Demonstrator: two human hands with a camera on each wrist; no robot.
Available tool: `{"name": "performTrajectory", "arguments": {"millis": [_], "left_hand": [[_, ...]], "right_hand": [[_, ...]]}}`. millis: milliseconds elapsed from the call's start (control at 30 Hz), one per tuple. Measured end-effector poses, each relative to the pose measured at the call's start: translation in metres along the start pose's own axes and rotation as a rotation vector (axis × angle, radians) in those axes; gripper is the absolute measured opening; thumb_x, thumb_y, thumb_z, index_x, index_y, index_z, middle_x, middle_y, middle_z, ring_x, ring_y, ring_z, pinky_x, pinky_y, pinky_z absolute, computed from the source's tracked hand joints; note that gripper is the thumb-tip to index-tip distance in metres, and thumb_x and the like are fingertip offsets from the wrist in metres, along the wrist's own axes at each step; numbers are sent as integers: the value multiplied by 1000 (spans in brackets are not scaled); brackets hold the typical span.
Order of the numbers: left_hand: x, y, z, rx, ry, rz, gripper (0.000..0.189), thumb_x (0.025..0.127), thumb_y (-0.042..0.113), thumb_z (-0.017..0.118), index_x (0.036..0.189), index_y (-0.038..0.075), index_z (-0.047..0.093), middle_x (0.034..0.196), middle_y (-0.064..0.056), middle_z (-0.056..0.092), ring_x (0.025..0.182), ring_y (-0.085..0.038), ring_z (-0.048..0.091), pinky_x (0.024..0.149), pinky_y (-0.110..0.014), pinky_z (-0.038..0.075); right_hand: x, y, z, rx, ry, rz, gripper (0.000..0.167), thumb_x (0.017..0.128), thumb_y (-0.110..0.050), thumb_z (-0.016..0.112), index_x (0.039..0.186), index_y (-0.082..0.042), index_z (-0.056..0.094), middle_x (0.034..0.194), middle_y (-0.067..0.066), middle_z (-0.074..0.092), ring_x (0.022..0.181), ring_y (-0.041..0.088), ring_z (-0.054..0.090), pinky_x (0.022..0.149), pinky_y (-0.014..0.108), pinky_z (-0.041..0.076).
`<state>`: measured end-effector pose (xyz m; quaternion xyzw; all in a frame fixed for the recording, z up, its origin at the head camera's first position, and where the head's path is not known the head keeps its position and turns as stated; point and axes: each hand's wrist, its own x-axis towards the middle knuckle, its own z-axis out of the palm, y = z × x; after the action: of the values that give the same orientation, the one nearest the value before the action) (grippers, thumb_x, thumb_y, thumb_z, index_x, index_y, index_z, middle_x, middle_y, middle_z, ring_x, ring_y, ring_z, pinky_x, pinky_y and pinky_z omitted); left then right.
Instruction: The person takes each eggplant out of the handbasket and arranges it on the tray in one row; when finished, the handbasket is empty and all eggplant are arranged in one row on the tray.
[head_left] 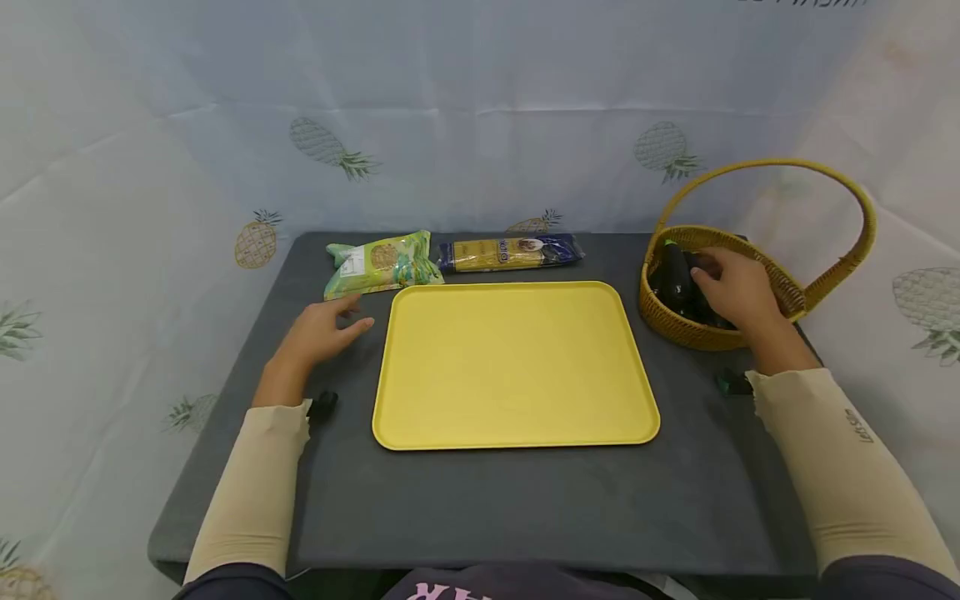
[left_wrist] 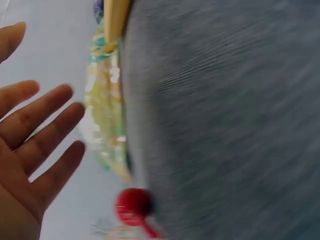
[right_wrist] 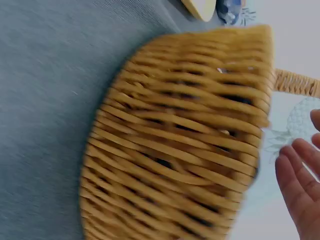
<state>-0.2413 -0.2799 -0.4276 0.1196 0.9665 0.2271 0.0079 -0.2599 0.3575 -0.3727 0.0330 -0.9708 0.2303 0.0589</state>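
At the right, a yellow wicker basket point(head_left: 686, 333) with a tall handle holds dark, glossy eggplants point(head_left: 677, 279). My right hand point(head_left: 733, 287) reaches over the basket's opening with its fingers beside the eggplants. In the right wrist view the fingers of that hand point(right_wrist: 302, 175) are extended near the rim, with nothing seen between them. My left hand point(head_left: 318, 333) hovers left of the yellow tray point(head_left: 517, 367), close to a green food packet point(head_left: 386, 265). In the left wrist view its fingers are spread and hold nothing.
Behind the tray lies a blue and yellow packet point(head_left: 510, 252). A red round thing with a thin stem point(left_wrist: 132, 206) shows blurred in the left wrist view. The grey table point(head_left: 525, 508) meets a pineapple-printed curtain point(head_left: 480, 150) at the back.
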Motion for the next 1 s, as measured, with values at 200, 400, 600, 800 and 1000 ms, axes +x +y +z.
{"name": "performTrajectory", "arguments": {"millis": [200, 400, 600, 800, 1000], "left_hand": [[4, -19, 20, -206, -18, -128, 66, 95, 47, 58, 147, 9, 45, 110, -15, 64, 91, -30, 60, 77, -46, 49], [7, -18, 31, -429, -126, -163, 64, 94, 41, 63, 147, 9, 45, 95, -13, 66, 72, -28, 58, 65, -40, 50], [4, -15, 40, -510, -160, -156, 66, 91, 36, 69, 147, 9, 45, 91, -9, 69, 71, -29, 61, 63, -39, 52], [2, -8, 51, -482, -119, -138, 71, 86, 34, 75, 147, 11, 45, 93, -5, 69, 70, -24, 59, 62, -33, 47], [9, -2, 52, -378, -86, -74, 75, 85, 41, 74, 149, 14, 44, 114, -8, 63, 98, -27, 58, 81, -42, 46]], "right_hand": [[36, -5, 2, -11, -97, 60, 71, 101, -47, 43, 150, 3, 30, 133, 32, 47, 114, 50, 47, 88, 64, 39], [50, -4, 7, -84, -191, 105, 89, 95, -62, 43, 149, 7, 29, 129, 34, 48, 111, 53, 46, 90, 66, 38], [50, -1, 16, -160, -214, 115, 95, 91, -67, 46, 147, 9, 32, 135, 37, 40, 108, 58, 44, 87, 67, 38], [54, -5, 24, -280, -226, 108, 85, 93, -54, 56, 144, 11, 35, 121, 38, 49, 89, 52, 54, 74, 61, 46], [59, -16, 19, -355, -250, 114, 60, 92, -33, 62, 126, 15, 48, 81, 25, 56, 61, 36, 55, 49, 45, 45]]}}
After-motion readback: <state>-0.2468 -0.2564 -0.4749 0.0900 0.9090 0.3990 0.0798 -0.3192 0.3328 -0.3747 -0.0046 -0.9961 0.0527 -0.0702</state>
